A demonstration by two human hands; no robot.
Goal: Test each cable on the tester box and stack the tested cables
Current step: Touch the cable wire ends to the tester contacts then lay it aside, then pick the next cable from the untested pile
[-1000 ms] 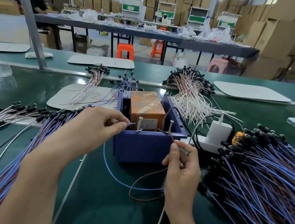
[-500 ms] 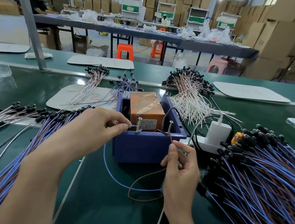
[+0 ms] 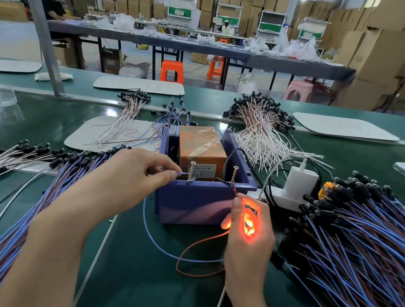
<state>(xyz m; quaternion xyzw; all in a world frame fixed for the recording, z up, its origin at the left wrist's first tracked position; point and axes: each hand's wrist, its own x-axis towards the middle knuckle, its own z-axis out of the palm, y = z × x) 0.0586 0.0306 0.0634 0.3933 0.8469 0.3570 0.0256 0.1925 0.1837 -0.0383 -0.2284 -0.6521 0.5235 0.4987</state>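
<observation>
Head view, centre of frame: cable under test (image 3: 166,252) is looping on the green belt (image 3: 146,291) just before the tester box (image 3: 193,202). Left hand (image 3: 125,178) is pinching its blue end against the left screw (image 3: 191,170). Right hand (image 3: 250,231) is curling round the lamp end, its brown lead reaching up to the right screw (image 3: 233,174). Lamp (image 3: 248,224), dark half a second ago, is now glowing orange, so the cable is likely passing and stacking is probably coming next. Left bundle (image 3: 13,202) and right bundle (image 3: 367,248) are flanking the box
</observation>
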